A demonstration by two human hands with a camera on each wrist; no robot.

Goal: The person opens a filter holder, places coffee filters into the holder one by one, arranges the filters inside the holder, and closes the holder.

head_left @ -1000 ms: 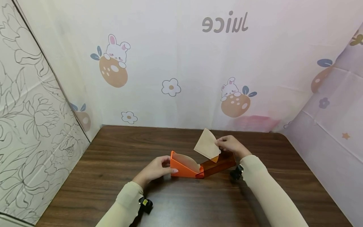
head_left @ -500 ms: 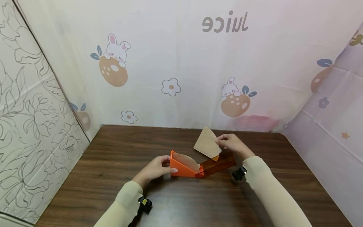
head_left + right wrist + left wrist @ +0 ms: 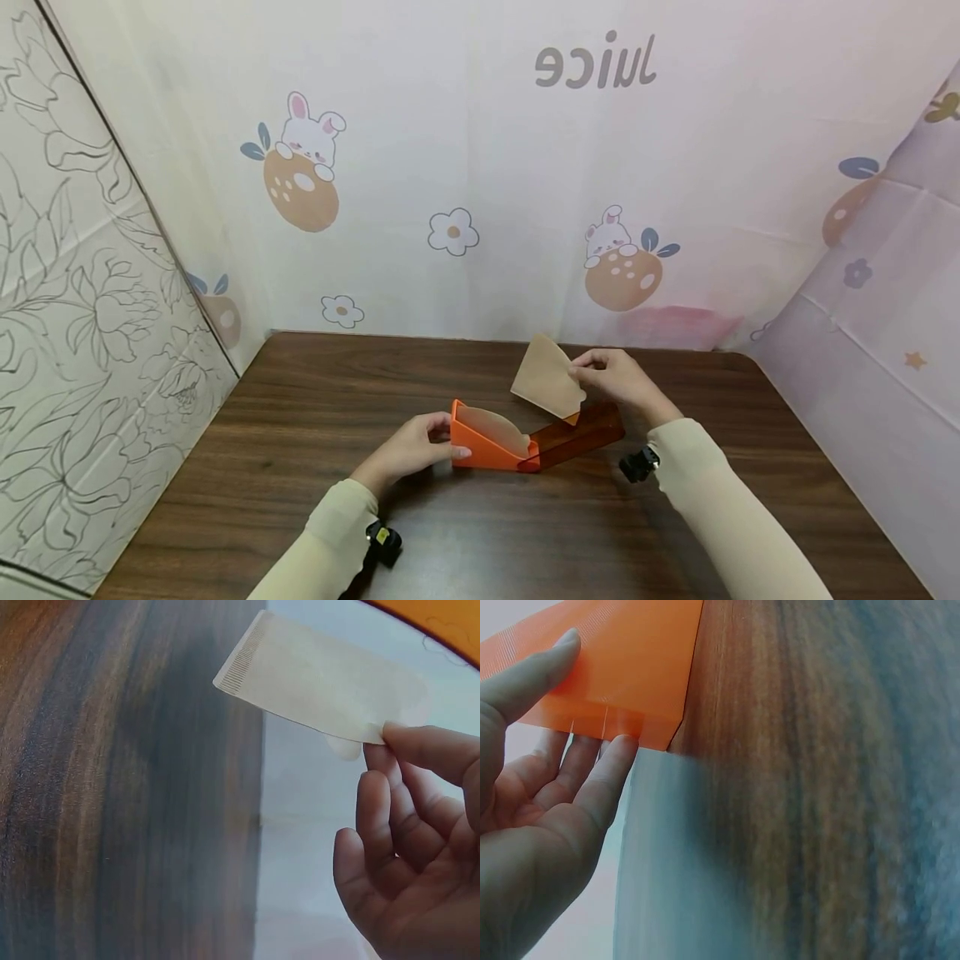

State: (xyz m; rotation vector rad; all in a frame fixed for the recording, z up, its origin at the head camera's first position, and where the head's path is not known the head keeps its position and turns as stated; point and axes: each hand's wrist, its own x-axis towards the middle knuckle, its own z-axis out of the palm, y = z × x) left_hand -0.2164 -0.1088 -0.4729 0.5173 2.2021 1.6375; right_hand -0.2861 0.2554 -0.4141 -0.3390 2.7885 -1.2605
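Note:
An orange coffee filter holder (image 3: 480, 451) stands on the table, with tan paper filters (image 3: 492, 425) inside it. Its see-through brown lid (image 3: 576, 438) is swung out to the right. My left hand (image 3: 407, 451) grips the holder's left end; in the left wrist view the thumb lies on the orange wall (image 3: 641, 656) and the fingers touch the adjoining side. Above the lid, my right hand (image 3: 621, 382) pinches a paper coffee filter (image 3: 542, 380) by its edge. The crimped seam of that filter (image 3: 322, 682) shows in the right wrist view, the other fingers loosely curled below.
The dark wood table (image 3: 337, 400) ends at a pale printed curtain (image 3: 450, 292) behind. Patterned panels rise at the left and right sides. A black wrist camera (image 3: 385, 543) sits by the left sleeve, another camera (image 3: 639, 464) by the right.
My right hand has shifted slightly to the right, and the pinched filter has lifted and turned a little. The left hand and the holder stay in place.

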